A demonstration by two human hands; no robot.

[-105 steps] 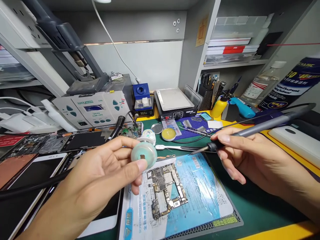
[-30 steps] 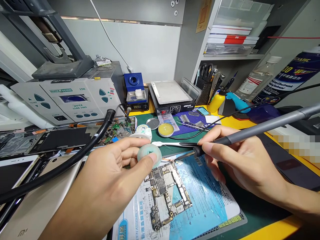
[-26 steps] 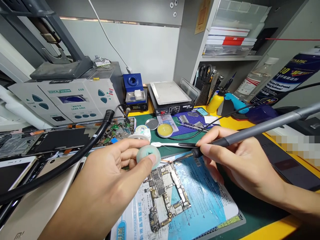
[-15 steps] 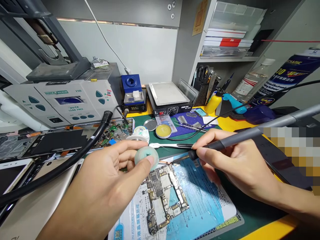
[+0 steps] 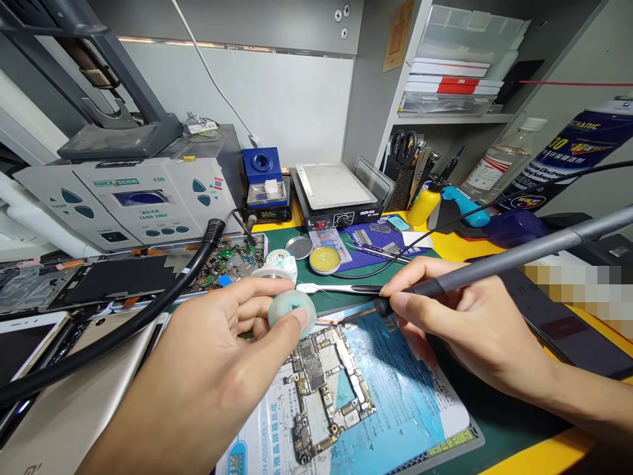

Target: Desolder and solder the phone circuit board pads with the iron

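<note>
My left hand (image 5: 232,349) is closed around a pale green spool of desoldering braid (image 5: 293,313), thumb on its face. A short copper strip of the braid runs out to the right. My right hand (image 5: 455,323) grips a soldering iron (image 5: 465,274) like a pen. The iron's tip meets the end of the braid just above the top edge of a phone logic board (image 5: 324,389); exact contact is too small to make out. Beneath the board lies a blue and white printed sheet (image 5: 400,402). A white-headed brush (image 5: 341,289) lies behind the spool.
A hot air station (image 5: 133,204) stands at the left, its black hose (image 5: 163,303) crossing beside my left arm. Phones (image 5: 93,389) lie below it. Behind are an open yellow flux tin (image 5: 325,260), tweezers (image 5: 378,253) and a heating plate (image 5: 336,191). The iron's cable (image 5: 445,220) arcs right.
The view has shifted slightly. Both hands, the braid spool and the iron keep nearly the same positions over the board.
</note>
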